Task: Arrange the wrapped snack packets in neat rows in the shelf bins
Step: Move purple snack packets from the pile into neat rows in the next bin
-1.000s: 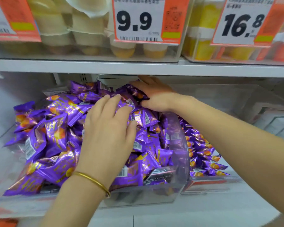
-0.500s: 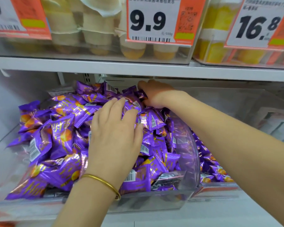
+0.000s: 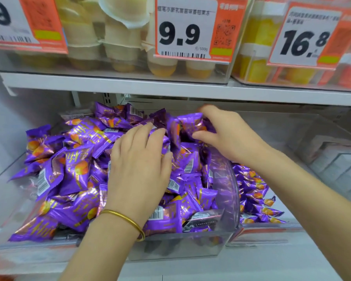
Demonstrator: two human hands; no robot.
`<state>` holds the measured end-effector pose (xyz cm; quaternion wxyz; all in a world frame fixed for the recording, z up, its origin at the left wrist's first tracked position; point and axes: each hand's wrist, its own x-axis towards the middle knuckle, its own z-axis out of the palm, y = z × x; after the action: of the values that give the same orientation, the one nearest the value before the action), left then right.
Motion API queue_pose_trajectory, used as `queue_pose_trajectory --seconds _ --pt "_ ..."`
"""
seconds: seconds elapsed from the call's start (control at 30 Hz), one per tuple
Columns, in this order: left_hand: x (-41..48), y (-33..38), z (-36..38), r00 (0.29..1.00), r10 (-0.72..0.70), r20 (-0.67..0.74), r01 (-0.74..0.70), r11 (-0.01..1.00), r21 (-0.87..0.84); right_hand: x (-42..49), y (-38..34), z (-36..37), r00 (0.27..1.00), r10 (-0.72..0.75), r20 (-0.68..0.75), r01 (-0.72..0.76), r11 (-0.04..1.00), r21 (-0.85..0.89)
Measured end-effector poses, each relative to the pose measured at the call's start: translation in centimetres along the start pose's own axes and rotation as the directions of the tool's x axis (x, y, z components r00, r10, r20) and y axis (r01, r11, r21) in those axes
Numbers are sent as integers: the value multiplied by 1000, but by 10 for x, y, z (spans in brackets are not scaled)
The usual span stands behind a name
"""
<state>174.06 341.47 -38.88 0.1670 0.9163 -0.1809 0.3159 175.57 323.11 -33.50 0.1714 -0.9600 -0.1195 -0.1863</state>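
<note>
Purple packet [image 3: 190, 123] newly lifted, perhaps pinched, right hand [image 3: 225, 136]

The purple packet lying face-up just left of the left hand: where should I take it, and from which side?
Probably pinch the packet by its crimped upper edge, coming from above-left. It lies atop the pile with that seam exposed; the left hand crowds its right side.

Left hand [image 3: 138, 169] flat on purple packets [image 3: 73, 173], right hand [image 3: 227, 136] pinching one
</note>
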Motion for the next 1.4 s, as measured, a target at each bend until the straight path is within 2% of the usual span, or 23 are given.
queue_pose_trajectory --seconds 0.1,0.17,0.23,0.33,0.43,0.5,0.6,0.7,0.8,0.87,1.0,1.1,1.23,1.33,1.4 --pt "1 0 0 1000 -4 14 4 1000 -16 -25 0 -11 994 80 -80 -58 968 242" --pt "1 1 -1 1000 -9 8 9 999 -37 -36 2 -13 987 146 -65 -102 887 450" --pt "2 2 -3 1000 -6 -18 5 999 -48 -45 5 -12 977 211 -19 -149 750 645" --pt "4 5 -6 996 29 -83 -32 999 -30 -54 9 -17 958 275 86 -212 475 854" --pt "5 10 -8 989 95 -116 -97 995 -11 -62 12 -22 941 286 183 -253 231 940" --pt "5 15 -9 981 153 -121 -153 988 7 -64 15 -23 933 285 220 -268 143 953" --pt "7 21 -9 964 251 -84 -255 966 -44 -66 21 -21 934 274 228 -273 139 952" --pt "7 24 -5 941 327 83 -323 944 -63 -65 24 -16 940 276 202 -247 138 959" --pt "8 27 0 908 288 304 -287 957 -49 -67 26 -12 939 282 195 -231 99 968" --pt "8 29 2 897 237 373 -231 971 -63 -70 28 -10 938 282 202 -226 54 973" --pt "9 28 2 889 242 390 -221 970 -99 -74 30 -8 938 277 210 -222 11 975" --pt "8 26 1 867 244 435 -173 965 -195 -75 30 -9 936 279 213 -222 3 975" --pt "9 25 -1 885 287 367 -157 926 -345 -77 30 -9 933 289 217 -220 -21 975" --pt "10 23 -3 923 241 302 -65 867 -494 -77 29 -11 932 288 221 -222 -29 975" --pt "11 22 -6 942 147 302 79 778 -624 -78 29 -11 931 285 226 -227 -28 973"
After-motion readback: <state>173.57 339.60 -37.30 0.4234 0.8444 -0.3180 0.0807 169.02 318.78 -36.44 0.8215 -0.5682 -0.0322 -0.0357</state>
